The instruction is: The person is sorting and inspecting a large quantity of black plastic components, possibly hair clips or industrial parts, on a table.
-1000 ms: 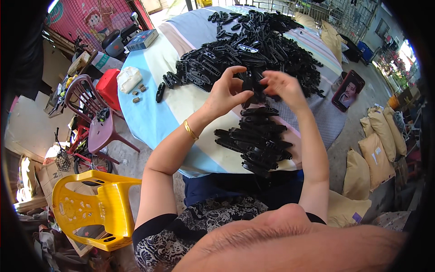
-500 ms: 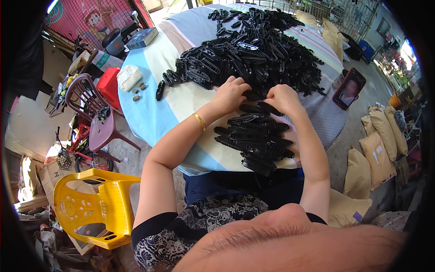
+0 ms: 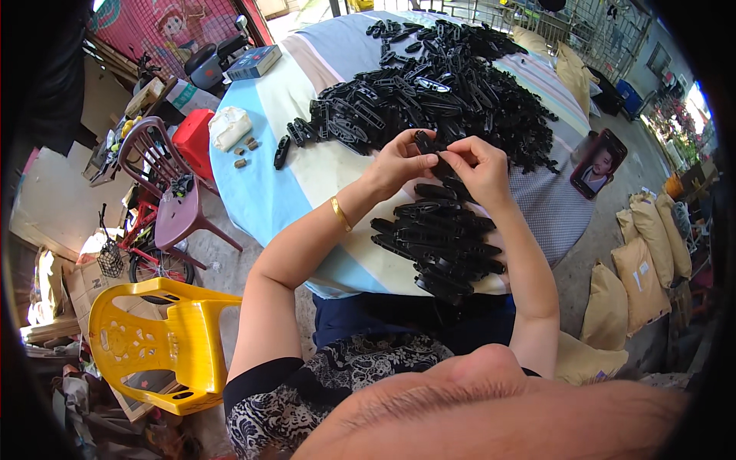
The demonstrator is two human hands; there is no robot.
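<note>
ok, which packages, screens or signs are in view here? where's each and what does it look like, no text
Phone: right table edge, propped upright, dark red case, screen lit with a picture.
Box: far left table edge, flat, blue and white.
Sacks: floor at right, tan, stuffed, leaning together.
Poster: upper left behind mesh, pink, cartoon figure.
White bag: left table edge, crumpled.

Looking steeply down from the head, facing forward over the round cloth-covered counter (image 3: 268, 192), close above both forearms. Bending straight edges toward the dark rim, fisheye-wide. Taking in the yellow plastic chair (image 3: 153, 345) at lower left and stacked tan sacks (image 3: 636, 268) at right.
</note>
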